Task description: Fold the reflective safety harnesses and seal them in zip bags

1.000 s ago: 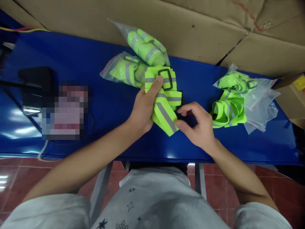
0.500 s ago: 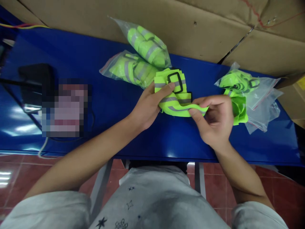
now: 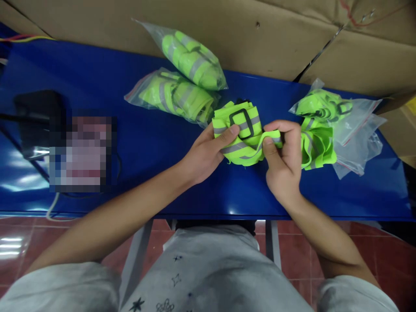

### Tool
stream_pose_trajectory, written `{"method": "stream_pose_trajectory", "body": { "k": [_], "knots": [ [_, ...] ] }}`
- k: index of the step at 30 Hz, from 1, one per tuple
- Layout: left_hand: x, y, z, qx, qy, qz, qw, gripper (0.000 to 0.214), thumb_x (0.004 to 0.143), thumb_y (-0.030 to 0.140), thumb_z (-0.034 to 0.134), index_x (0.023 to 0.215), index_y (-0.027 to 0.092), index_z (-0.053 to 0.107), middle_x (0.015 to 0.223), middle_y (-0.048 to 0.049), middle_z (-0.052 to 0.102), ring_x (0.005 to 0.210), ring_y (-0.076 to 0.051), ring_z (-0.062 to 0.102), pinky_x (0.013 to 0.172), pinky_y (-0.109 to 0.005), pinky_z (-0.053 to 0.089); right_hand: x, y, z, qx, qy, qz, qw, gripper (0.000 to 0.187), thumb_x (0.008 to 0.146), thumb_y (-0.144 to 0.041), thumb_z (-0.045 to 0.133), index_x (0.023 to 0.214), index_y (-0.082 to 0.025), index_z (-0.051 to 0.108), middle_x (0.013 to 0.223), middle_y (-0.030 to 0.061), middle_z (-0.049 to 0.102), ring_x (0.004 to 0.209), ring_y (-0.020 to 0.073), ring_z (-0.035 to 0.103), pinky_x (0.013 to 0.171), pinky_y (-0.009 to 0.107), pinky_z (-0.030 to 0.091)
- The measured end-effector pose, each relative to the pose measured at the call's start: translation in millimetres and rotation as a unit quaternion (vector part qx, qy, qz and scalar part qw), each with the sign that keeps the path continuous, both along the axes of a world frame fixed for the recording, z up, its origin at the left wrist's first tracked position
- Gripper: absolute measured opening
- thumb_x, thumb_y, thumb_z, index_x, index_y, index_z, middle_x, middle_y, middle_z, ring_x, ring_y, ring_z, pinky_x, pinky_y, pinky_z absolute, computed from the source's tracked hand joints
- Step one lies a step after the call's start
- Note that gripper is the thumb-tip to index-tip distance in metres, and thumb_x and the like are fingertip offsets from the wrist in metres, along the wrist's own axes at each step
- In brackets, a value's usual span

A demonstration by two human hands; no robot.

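A neon-yellow reflective strap (image 3: 242,138) with grey stripes and a black buckle (image 3: 241,123) is bundled between my two hands over the blue table (image 3: 136,130). My left hand (image 3: 208,151) grips the bundle's left side, thumb pressed on top beside the buckle. My right hand (image 3: 284,156) is closed on the loose end of the strap at the right, fingers curled over it. Just right of that hand lies another loose yellow strap (image 3: 316,147).
Two sealed clear bags of folded yellow straps (image 3: 191,56) (image 3: 172,95) lie at the back left of the bundle. More clear bags (image 3: 351,130) sit at the right. Cardboard boxes (image 3: 260,34) line the table's far side. A black device (image 3: 35,117) and cables occupy the left.
My right hand took the strap's hanging end and brought it up and across onto the bundle. The bundle went from long and dangling to compact. My left hand kept its grip.
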State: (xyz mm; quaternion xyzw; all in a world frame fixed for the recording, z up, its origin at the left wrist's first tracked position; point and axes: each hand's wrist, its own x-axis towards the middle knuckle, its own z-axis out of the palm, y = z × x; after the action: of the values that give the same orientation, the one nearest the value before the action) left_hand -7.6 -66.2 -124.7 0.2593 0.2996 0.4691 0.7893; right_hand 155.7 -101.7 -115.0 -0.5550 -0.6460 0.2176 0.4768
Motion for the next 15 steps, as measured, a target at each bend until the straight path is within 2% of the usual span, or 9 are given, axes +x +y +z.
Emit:
{"method": "stream_pose_trajectory", "body": {
  "k": [3,5,7,10,12,15],
  "knots": [
    [5,-5,0.5,-0.01,-0.012,0.005,1.0,0.026,0.087,0.031,0.081,0.108,0.021,0.07,0.118,-0.0038,0.077,0.119,-0.025,0.072,0.102,-0.036,0.059,-4,1,-7.8,0.029,-0.002,-0.013,0.999,0.02,0.106,-0.032,0.047,0.125,-0.026,0.052,0.13,0.0103,0.052,0.131,0.0252,0.05,0.117,0.05,0.041],
    [7,-8,1.2,-0.016,-0.01,0.018,1.0,0.021,0.09,0.029,0.078,0.109,0.022,0.07,0.119,-0.0033,0.076,0.121,-0.023,0.07,0.103,-0.036,0.057,-4,3,-9.9,0.052,-0.012,-0.026,0.998,0.017,0.104,-0.031,0.05,0.12,-0.026,0.053,0.128,0.011,0.051,0.134,0.026,0.048,0.119,0.052,0.039],
    [8,-10,2.9,-0.015,-0.001,0.038,0.999,0.018,0.094,0.028,0.074,0.11,0.023,0.069,0.121,-0.0027,0.075,0.125,-0.022,0.068,0.105,-0.035,0.056,-1,6,-8.4,0.051,-0.039,-0.036,0.997,0.01,0.103,-0.032,0.054,0.11,-0.025,0.057,0.12,0.01,0.054,0.129,0.0265,0.051,0.117,0.052,0.04],
    [8,-11,7.2,-0.02,0.018,0.066,0.997,0.016,0.099,0.027,0.066,0.114,0.026,0.069,0.125,-0.0017,0.074,0.127,-0.02,0.066,0.106,-0.033,0.054,4,10,-3.8,0.04,-0.095,-0.041,0.994,0.012,0.102,-0.035,0.058,0.102,-0.024,0.064,0.112,0.0084,0.062,0.117,0.0262,0.059,0.112,0.052,0.042],
    [8,-10,10.3,-0.03,0.032,0.08,0.996,0.015,0.101,0.026,0.06,0.115,0.026,0.068,0.127,-0.0014,0.073,0.127,-0.02,0.066,0.106,-0.033,0.053,7,12,-3.4,0.038,-0.116,-0.029,0.992,0.018,0.104,-0.037,0.056,0.106,-0.024,0.068,0.112,0.0079,0.068,0.114,0.0257,0.064,0.111,0.051,0.043],
    [7,-10,12.1,-0.036,0.043,0.079,0.995,0.016,0.104,0.026,0.054,0.113,0.026,0.068,0.127,-0.0011,0.073,0.127,-0.018,0.066,0.104,-0.03,0.053,9,11,-8.2,-0.001,-0.103,0.027,0.994,0.034,0.109,-0.043,0.043,0.124,-0.023,0.067,0.12,0.0087,0.073,0.112,0.025,0.069,0.105,0.046,0.05]
  ]
}}
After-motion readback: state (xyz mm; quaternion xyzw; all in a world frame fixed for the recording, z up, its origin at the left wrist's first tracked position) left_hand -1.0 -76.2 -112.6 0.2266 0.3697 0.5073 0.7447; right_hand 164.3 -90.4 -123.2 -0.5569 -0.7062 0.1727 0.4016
